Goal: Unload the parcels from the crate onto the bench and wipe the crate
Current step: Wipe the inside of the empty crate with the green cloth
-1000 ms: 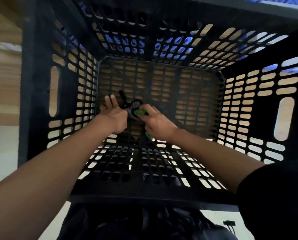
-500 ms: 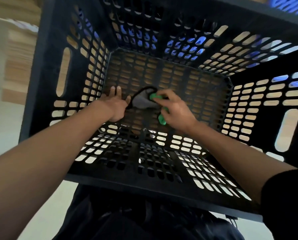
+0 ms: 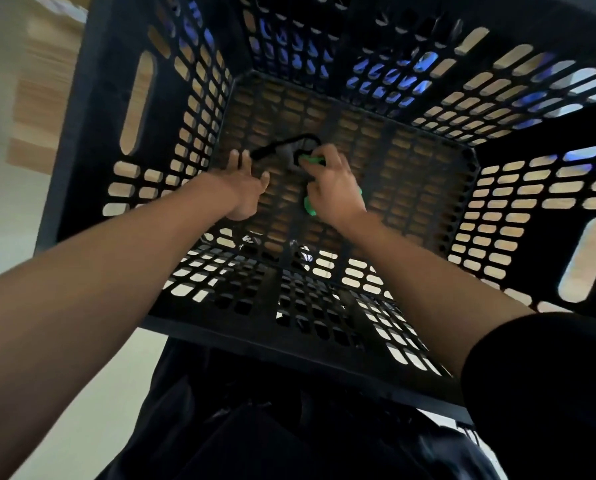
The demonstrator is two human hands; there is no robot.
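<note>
I look down into a deep black slotted crate [image 3: 92, 140]. Both my arms reach to its floor. My right hand [image 3: 331, 188] is closed around a green-handled item [image 3: 309, 206] with a grey part [image 3: 289, 154] and a black cord loop [image 3: 279, 144] sticking out beyond my fingers. My left hand [image 3: 244, 181] lies flat with fingers spread on the crate floor, just left of that item and touching the cord's end. No parcels show inside the crate.
Through the slots I see a light wooden surface [image 3: 47, 64] under and left of the crate, and something blue [image 3: 424, 62] behind the far wall. My dark clothing [image 3: 289, 427] is below the crate's near rim. Pale floor lies at left.
My right hand has moved the green and grey item a little farther across the crate floor. My left hand stays flat beside it. The view has shifted, showing more of the near rim.
</note>
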